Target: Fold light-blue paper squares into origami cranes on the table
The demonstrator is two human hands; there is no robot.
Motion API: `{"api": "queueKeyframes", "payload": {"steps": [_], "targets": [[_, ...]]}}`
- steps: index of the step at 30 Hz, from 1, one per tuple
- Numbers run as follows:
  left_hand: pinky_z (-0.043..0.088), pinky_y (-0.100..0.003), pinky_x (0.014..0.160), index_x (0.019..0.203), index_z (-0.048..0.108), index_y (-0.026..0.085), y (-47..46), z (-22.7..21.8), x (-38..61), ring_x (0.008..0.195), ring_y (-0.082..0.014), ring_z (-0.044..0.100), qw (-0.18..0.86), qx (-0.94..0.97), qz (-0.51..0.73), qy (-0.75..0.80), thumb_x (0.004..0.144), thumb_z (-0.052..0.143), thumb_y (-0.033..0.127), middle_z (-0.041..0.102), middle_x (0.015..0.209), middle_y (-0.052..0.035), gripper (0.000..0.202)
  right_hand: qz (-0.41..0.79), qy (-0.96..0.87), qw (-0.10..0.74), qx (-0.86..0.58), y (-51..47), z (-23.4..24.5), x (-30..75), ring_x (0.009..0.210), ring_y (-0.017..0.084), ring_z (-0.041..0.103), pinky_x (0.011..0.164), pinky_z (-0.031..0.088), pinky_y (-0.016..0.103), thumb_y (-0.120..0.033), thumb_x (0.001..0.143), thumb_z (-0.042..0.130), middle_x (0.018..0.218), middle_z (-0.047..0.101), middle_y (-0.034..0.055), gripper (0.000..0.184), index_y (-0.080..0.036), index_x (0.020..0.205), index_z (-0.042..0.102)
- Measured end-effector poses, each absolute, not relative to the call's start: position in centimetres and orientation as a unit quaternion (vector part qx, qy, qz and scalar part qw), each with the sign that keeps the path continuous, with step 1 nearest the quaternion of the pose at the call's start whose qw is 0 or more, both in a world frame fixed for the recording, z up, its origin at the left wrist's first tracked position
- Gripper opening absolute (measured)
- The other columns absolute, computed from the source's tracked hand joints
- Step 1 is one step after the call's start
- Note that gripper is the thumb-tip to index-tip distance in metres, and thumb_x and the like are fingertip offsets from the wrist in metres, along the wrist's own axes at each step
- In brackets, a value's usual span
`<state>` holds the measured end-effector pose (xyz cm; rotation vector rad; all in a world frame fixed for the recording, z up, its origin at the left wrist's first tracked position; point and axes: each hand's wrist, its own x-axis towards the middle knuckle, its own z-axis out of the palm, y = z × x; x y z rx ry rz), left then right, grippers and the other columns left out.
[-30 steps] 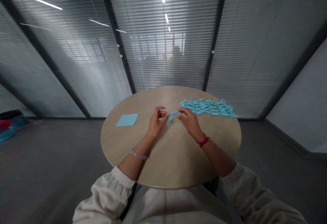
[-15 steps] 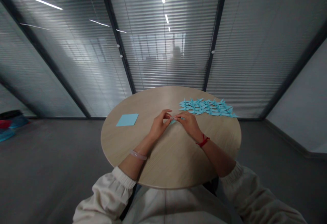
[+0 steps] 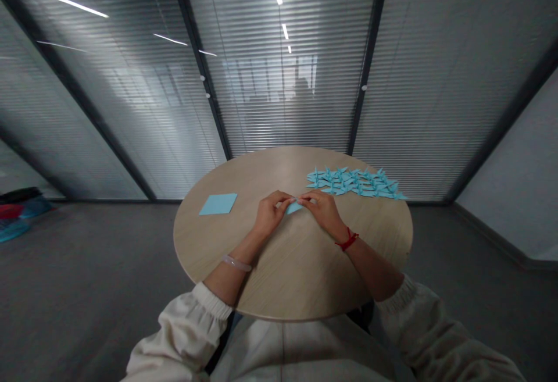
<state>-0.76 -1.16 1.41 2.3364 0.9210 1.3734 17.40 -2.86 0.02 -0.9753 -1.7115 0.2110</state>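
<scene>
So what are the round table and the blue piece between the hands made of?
Blue piece: probably matte paper; it looks thin, flat and unshiny.
Round table: smooth wood or wood-look laminate; pale grain shows but can't settle which.

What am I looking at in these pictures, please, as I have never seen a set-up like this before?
There is no machine here: a person works with two bare hands. Every picture comes from one camera worn on that person's head, looking forward and down, so the sleeves reach in from the bottom edge.

The surface is a round, pale wooden-looking table. On its left lies a flat, four-sided piece of light-blue paper; whether it is one sheet or a stack, I cannot tell. At the far right sit rows of pointed, light-blue folded-paper figures.

Near the middle, the left hand and the right hand pinch a small light-blue piece of paper between them. The fingers cover part of it, so its exact shape is hidden.
</scene>
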Motion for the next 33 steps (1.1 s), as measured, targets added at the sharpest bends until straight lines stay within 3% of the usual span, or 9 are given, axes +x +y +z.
{"api": "queueKeyframes", "payload": {"steps": [11, 18, 26, 33], "targets": [[0.041, -0.023, 0.066, 0.083, 0.057, 0.018, -1.5, 1.3, -0.4, 0.067, -0.0119, 0.052, 0.15, 0.823, 0.419, 0.353, 0.094, 0.04, 0.044, 0.058, 0.073, -0.0002, 0.033, 0.171, -0.691, 0.555, -0.43, -2.9, 0.0, 17.1, 0.072, 0.018, 0.065, 0.071, 0.05, 0.03, -0.034, 0.08, 0.065, 0.079, 0.074, 0.0054, 0.018, -0.019, 0.079, 0.074], [0.036, -0.021, 0.053, 0.083, 0.055, 0.019, -2.0, 2.1, -0.5, 0.048, -0.0091, 0.044, 0.261, 0.796, 0.389, 0.384, 0.091, 0.043, 0.048, 0.044, 0.054, 0.0068, 0.033, 0.248, -0.674, 0.545, -0.432, -2.5, -0.4, 17.3, 0.07, 0.018, 0.065, 0.068, 0.05, 0.029, -0.038, 0.078, 0.065, 0.077, 0.073, 0.0052, 0.022, -0.017, 0.078, 0.073], [0.029, -0.019, 0.04, 0.082, 0.056, 0.018, -1.5, 1.4, -0.6, 0.037, -0.0059, 0.038, 0.342, 0.765, 0.392, 0.379, 0.086, 0.052, 0.053, 0.043, 0.049, 0.0089, 0.035, 0.32, -0.644, 0.546, -0.43, -2.1, -0.6, 17.5, 0.065, 0.016, 0.062, 0.062, 0.047, 0.027, -0.037, 0.07, 0.069, 0.072, 0.071, 0.0034, 0.022, -0.016, 0.077, 0.073], [0.03, -0.018, 0.036, 0.084, 0.049, 0.019, -1.0, 0.8, -0.3, 0.033, -0.0072, 0.042, 0.451, 0.724, 0.384, 0.354, 0.081, 0.054, 0.06, 0.049, 0.046, 0.0088, 0.042, 0.339, -0.632, 0.543, -0.437, -1.7, -0.7, 17.8, 0.063, 0.015, 0.059, 0.06, 0.046, 0.026, -0.04, 0.068, 0.069, 0.069, 0.069, 0.0026, 0.025, -0.016, 0.074, 0.072]]}}
